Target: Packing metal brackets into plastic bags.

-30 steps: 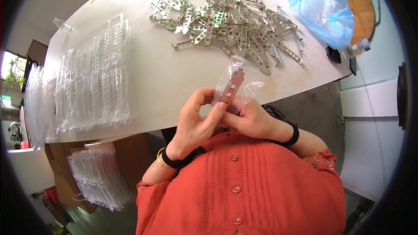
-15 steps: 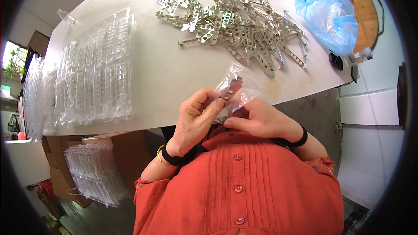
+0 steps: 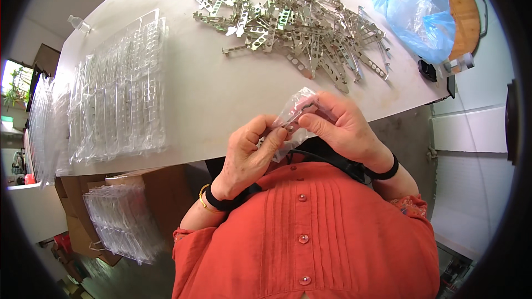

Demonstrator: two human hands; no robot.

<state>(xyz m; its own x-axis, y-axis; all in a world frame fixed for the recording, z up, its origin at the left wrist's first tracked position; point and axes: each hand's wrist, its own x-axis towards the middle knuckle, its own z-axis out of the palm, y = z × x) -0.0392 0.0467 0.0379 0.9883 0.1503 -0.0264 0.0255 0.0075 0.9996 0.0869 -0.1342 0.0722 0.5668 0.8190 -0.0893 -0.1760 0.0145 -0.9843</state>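
The left hand [image 3: 247, 147] and right hand [image 3: 350, 133] pinch a bagged strip [image 3: 292, 126] by the counter's [image 3: 200, 102] near edge; the next move likely needs steadiness.

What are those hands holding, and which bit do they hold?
A metal strip in a clear plastic bag. The left hand pinches the strip's nearer part through the bag, thumb on top; the right hand holds its farther end.

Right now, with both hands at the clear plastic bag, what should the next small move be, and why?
Probably the right hand should smooth the loose part of the clear plastic bag against the perforated metal bracket: the bag looks crinkled and extends past the bracket, and the left hand seems to steady both.
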